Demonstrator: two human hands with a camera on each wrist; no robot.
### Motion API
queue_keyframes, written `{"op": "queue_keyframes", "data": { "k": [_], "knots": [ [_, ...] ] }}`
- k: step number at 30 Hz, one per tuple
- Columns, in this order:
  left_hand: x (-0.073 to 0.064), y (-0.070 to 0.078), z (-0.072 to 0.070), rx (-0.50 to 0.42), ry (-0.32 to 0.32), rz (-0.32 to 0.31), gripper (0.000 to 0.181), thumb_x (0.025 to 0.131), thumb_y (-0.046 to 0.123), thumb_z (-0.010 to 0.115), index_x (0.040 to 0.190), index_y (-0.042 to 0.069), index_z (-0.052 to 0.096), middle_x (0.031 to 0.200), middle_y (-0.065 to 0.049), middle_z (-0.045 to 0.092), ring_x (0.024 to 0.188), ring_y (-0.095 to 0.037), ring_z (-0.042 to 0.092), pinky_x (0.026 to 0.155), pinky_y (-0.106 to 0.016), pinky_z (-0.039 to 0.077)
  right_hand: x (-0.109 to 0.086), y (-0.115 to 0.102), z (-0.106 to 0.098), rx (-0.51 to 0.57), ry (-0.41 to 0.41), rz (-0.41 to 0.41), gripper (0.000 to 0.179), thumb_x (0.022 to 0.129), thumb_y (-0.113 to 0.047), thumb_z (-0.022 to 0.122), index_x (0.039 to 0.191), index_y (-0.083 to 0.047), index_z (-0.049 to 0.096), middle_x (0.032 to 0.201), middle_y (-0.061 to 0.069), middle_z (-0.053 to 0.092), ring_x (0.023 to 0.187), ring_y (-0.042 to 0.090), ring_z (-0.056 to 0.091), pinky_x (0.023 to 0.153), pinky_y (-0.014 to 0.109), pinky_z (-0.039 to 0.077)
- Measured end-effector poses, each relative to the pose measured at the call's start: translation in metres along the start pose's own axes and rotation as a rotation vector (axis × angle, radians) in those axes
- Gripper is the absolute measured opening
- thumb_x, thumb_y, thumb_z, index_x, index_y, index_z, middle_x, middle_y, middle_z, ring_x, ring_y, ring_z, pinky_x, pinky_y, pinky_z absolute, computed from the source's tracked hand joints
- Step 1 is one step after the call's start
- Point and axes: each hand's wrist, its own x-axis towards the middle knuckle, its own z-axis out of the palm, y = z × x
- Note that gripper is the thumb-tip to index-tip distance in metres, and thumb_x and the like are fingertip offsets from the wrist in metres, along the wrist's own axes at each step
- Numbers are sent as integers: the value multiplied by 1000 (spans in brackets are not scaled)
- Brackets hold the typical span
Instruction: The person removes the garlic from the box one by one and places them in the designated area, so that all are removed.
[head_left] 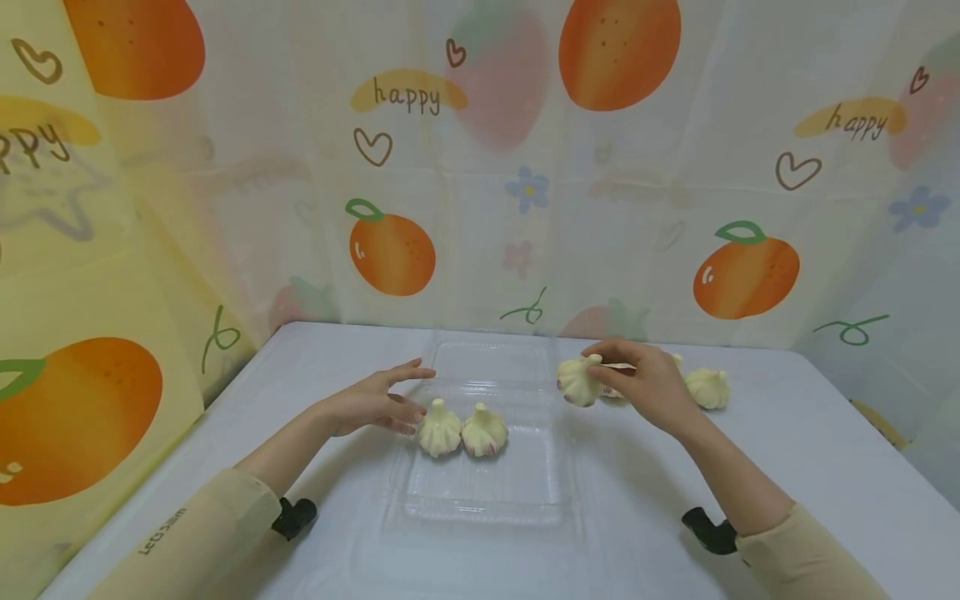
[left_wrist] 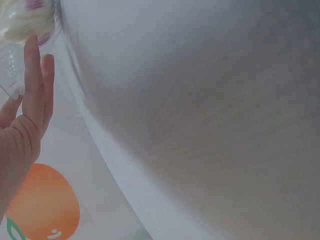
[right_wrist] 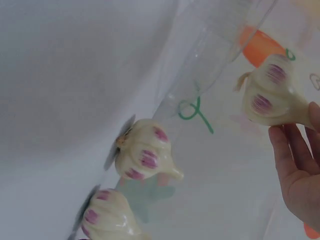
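Observation:
A garlic bulb [head_left: 577, 382] is pinched by its stem in my right hand [head_left: 651, 385], raised off the table to the right of a clear plastic clamshell box [head_left: 517, 479]. The right wrist view shows the purple-streaked underside of this held bulb [right_wrist: 272, 95]. Two garlic bulbs sit side by side in the box, a left one [head_left: 439, 430] and a right one [head_left: 485, 432]. My left hand [head_left: 378, 402] is at the box's left side with extended fingers, close to the left bulb; whether it touches the plastic is hard to tell. Its fingers [left_wrist: 33, 85] look straight in the left wrist view.
More garlic bulbs stand on the white table right of the box: one [head_left: 708, 388] in plain sight, others partly behind my right hand. The box's lid [head_left: 491, 362] lies folded back toward a fruit-printed curtain [head_left: 465, 183] behind the table.

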Motion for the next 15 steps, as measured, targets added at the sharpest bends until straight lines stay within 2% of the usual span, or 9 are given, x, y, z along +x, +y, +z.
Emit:
{"op": "queue_keyframes", "data": {
  "k": [7, 12, 15],
  "knots": [
    [0, 0, 0, 0, 1, 0, 77, 90, 12, 69, 155, 7, 28, 169, -7, -10, 119, -21, 62, 94, -38, 60, -2, 10, -6, -55, 24, 14, 24, 94, -26, 68, 115, -13, 70, 110, 5, 74, 106, 23, 68, 88, 28, 61],
    [-1, 0, 1, 0, -1, 0, 77, 90, 12, 69, 155, 7, 28, 169, -7, -10, 120, -22, 62, 94, -38, 60, -4, 18, -11, -90, 27, 14, 23, 94, -26, 68, 114, -13, 71, 107, 5, 74, 100, 20, 68, 84, 20, 60],
    [-1, 0, 1, 1, -2, 2, 77, 90, 12, 69, 156, 7, 28, 169, -8, -10, 121, -22, 61, 94, -38, 60, -5, 21, -14, -102, 19, 21, 23, 93, -26, 69, 113, -13, 71, 106, 7, 74, 100, 22, 69, 80, 16, 59]
  ]
}}
